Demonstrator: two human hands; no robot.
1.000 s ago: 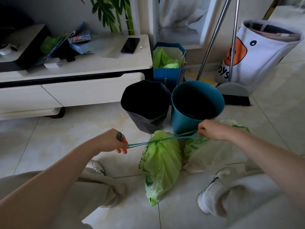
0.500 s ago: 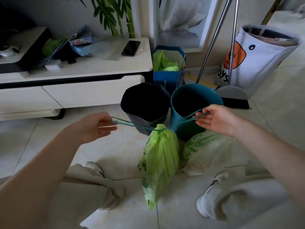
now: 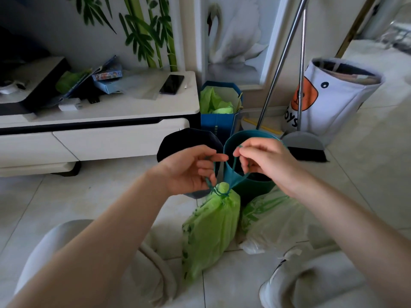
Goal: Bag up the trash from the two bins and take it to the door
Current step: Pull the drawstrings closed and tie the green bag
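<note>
Both hands, left hand (image 3: 189, 168) and right hand (image 3: 264, 162), pinch the teal drawstring (image 3: 232, 174) above the green trash bag (image 3: 210, 227), fingertips nearly meeting. Cinched at its neck, the bag stands on the floor tiles just in front of the teal bin (image 3: 255, 185), with the dark bin (image 3: 189, 138) behind-left and a pale bag (image 3: 273, 223) touching its right side.

A home living room: low TV cabinet (image 3: 100, 121), toys bag (image 3: 329, 96), tiled floor (image 3: 66, 203)
</note>
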